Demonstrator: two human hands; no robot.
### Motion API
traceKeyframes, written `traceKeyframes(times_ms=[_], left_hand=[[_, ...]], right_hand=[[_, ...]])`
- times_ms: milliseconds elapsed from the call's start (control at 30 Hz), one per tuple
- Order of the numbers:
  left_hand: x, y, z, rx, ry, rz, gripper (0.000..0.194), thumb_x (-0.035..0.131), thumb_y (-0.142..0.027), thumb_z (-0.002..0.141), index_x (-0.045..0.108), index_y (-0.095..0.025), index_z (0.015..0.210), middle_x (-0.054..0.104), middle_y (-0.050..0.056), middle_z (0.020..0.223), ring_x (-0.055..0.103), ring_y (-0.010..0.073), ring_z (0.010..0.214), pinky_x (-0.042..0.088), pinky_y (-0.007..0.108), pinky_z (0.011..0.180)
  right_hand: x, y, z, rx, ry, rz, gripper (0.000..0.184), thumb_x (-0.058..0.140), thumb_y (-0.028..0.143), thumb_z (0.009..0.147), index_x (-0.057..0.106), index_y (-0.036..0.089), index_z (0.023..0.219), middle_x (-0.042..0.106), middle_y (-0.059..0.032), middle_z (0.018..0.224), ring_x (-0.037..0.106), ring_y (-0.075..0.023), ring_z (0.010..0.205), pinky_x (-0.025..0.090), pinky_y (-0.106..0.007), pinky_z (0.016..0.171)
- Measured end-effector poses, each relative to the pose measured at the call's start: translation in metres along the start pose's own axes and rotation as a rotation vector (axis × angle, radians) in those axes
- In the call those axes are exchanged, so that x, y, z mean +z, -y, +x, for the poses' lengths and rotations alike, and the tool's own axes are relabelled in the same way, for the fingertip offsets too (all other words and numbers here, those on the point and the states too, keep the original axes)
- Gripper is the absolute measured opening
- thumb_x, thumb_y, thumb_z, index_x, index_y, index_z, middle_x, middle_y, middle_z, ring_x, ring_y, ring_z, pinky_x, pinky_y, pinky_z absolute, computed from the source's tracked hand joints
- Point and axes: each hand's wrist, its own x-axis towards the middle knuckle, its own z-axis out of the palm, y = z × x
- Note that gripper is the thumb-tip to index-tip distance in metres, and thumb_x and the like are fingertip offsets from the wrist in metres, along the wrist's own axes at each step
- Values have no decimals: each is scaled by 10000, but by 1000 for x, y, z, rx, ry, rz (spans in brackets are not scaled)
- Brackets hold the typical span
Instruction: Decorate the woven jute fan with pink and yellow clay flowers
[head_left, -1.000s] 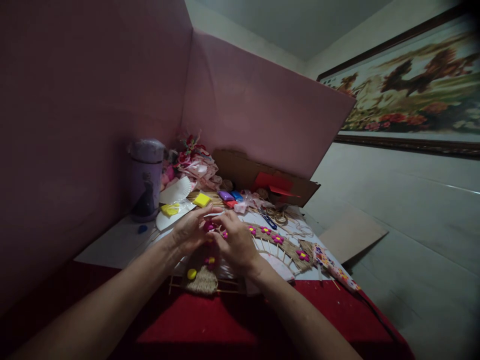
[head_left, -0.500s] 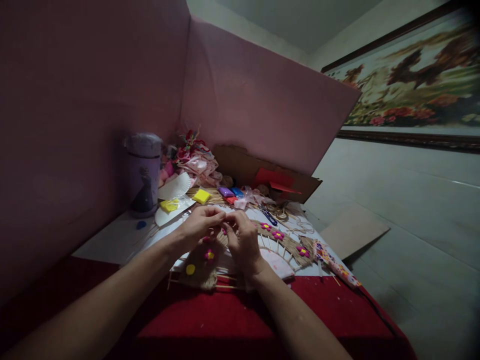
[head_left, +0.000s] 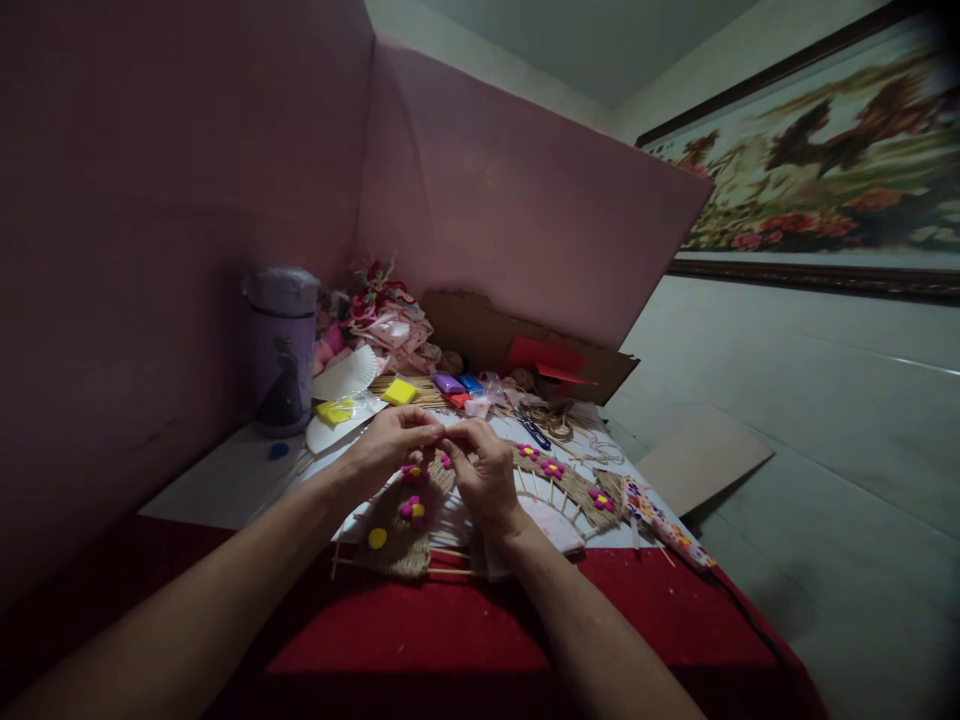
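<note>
My left hand (head_left: pixel 397 440) and my right hand (head_left: pixel 484 475) meet fingertip to fingertip above the table. Both are closed in a pinch, and whatever lies between the fingers is too small or hidden to make out. Below them spreads a fan-shaped piece of woven twine on thin sticks (head_left: pixel 397 535), partly covered by my right hand and wrist. Magenta clay flowers with yellow centres, such as one flower (head_left: pixel 412 511) on the left part and another flower (head_left: pixel 601 500) on the right, sit on the twine. A flat yellow clay disc (head_left: pixel 377 539) lies near its lower left end.
Behind my hands lie clay packets in yellow (head_left: pixel 400 391), purple (head_left: pixel 448 384) and blue. Scissors (head_left: pixel 534 430) rest near coiled twine. A lilac container (head_left: pixel 283 350) stands at left. A floral-wrapped tool with a cord (head_left: pixel 671 525) lies at right, on the red cloth's (head_left: pixel 450 640) edge.
The fingertips have shifted slightly while staying pinched together, and the left hand uncovers more of the magenta flowers. The whole view has moved a little; the things on the table stay put.
</note>
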Motion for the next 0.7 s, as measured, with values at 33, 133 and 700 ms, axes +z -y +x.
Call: traceKeyframes(times_ms=[33, 133, 700], left_hand=[[0, 0, 0, -6, -7, -10, 202, 730, -257, 610, 588, -137, 687, 561, -9, 582, 484, 80, 479, 368, 212, 470], [-2, 0, 1, -19, -11, -44, 218, 744, -220, 583, 601, -146, 730, 587, -2, 630, 524, 93, 525, 378, 217, 499], [-6, 3, 3, -6, 44, -97, 116, 702, -156, 632, 618, -138, 710, 589, -1, 626, 512, 69, 525, 390, 191, 502]], right_hand=[[0, 0, 0, 5, -5, 9, 59, 537, 205, 827, 593, 186, 830, 568, -21, 777, 519, -144, 719, 416, -264, 666], [-1, 0, 1, 4, -1, 30, 90, 574, 213, 800, 604, 192, 882, 571, -21, 799, 519, -141, 716, 421, -266, 666], [-2, -1, 1, -31, 2, 3, 53, 531, 201, 825, 575, 187, 797, 550, -17, 769, 506, -139, 716, 414, -258, 659]])
